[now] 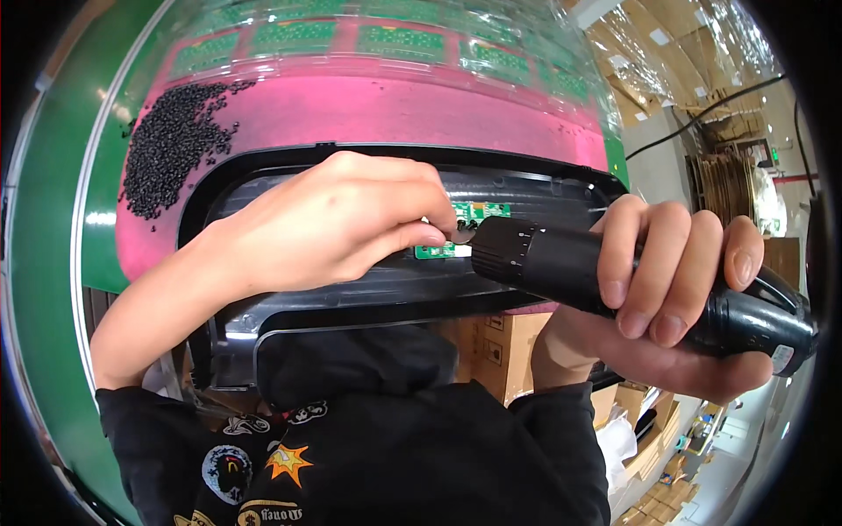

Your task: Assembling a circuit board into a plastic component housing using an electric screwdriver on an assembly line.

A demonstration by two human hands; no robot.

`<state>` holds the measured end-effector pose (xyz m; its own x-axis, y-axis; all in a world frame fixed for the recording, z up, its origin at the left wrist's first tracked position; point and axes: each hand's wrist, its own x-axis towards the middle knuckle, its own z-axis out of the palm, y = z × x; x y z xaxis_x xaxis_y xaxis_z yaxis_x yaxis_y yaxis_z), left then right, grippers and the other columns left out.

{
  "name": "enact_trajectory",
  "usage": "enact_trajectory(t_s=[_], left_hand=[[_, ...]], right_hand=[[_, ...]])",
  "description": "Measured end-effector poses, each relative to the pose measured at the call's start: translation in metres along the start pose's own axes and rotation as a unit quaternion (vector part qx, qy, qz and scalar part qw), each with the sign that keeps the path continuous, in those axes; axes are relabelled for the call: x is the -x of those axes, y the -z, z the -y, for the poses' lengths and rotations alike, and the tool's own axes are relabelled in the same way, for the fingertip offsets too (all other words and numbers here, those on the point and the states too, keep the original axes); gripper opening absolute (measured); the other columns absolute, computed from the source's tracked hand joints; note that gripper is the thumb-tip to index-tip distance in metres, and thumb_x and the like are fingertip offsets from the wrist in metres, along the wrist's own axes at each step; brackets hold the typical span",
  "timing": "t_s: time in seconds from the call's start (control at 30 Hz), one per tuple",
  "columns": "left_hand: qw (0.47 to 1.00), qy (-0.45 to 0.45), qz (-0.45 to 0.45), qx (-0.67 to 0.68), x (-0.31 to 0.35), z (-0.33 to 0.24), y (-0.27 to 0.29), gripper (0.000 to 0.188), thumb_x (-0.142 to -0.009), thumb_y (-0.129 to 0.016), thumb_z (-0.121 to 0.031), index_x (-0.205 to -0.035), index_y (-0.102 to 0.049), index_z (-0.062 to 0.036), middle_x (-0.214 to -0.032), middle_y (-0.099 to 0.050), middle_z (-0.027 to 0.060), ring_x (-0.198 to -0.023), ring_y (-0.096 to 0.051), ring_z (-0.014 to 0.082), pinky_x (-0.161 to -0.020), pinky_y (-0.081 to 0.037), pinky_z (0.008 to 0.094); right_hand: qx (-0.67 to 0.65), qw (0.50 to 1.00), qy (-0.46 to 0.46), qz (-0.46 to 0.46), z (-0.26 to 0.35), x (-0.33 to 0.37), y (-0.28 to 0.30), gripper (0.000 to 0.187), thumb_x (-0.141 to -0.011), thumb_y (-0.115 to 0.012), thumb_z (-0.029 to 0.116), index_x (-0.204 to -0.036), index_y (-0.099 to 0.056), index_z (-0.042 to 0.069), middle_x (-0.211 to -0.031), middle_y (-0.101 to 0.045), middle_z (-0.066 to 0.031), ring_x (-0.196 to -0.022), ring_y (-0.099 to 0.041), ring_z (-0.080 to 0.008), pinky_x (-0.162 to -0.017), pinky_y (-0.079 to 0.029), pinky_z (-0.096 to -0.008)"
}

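Note:
My right hand (671, 294) wraps round a black electric screwdriver (561, 263), held nearly level with its ringed nose toward the left. The nose is over a small green circuit board (487, 210), which lies inside a shallow black plastic housing (351, 294). Thumb and fingers of my left hand (351, 219) are pinched together above the board, right beside the screwdriver's nose. At those fingertips are a few small black screws (466, 225), partly covered by the fingers. The driver's bit and the spot beneath it are hard to make out.
A heap of small black screws (171, 149) lies on the pink mat (351, 105), left of the housing. Behind it, clear plastic trays (395, 39) hold several green boards. The green table (53, 202) runs along the left. Cardboard boxes (509, 351) stand below the table edge.

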<state>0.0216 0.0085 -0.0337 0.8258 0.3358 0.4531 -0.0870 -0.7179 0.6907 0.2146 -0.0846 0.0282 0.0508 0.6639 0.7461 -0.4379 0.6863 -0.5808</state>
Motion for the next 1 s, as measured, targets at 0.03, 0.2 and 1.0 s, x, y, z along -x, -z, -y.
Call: enact_trajectory(t_s=[0.03,0.2,1.0], left_hand=[[1.0,0.02,0.003,0.018,-0.002,-0.004,-0.001,0.021,-0.081,-0.071,-0.005,-0.098,-0.061,0.0009,-0.09,-0.065,0.0124,-0.081,-0.064,0.0305,-0.071,-0.052,0.0393],[0.983,0.114,0.082,-0.115,0.002,-0.007,-0.003,0.046,-0.081,-0.071,-0.007,-0.121,-0.048,-0.0042,-0.108,-0.058,0.0138,-0.092,-0.062,0.0316,-0.078,-0.052,0.0401],[0.97,0.138,-0.097,-0.175,0.005,-0.052,0.049,0.013,-0.083,-0.061,0.001,-0.096,-0.06,0.0016,-0.084,-0.063,0.0067,-0.072,-0.059,0.0143,-0.063,-0.045,0.0252]], right_hand=[[0.006,1.0,0.0,0.0,0.002,0.001,0.002,0.05,-0.083,-0.067,0.047,-0.104,-0.05,0.005,-0.066,-0.054,0.001,-0.055,-0.053,-0.01,-0.055,-0.045,-0.0257],[0.134,0.99,-0.042,0.001,0.019,0.006,0.029,0.056,-0.089,-0.059,0.055,-0.108,-0.049,0.003,-0.065,-0.051,-0.0009,-0.051,-0.045,-0.0115,-0.052,-0.04,-0.0275],[0.245,0.955,-0.128,-0.11,-0.004,0.022,0.039,0.062,-0.085,-0.061,0.06,-0.103,-0.048,0.002,-0.06,-0.046,0.0,-0.047,-0.042,-0.0097,-0.047,-0.038,-0.0253]])
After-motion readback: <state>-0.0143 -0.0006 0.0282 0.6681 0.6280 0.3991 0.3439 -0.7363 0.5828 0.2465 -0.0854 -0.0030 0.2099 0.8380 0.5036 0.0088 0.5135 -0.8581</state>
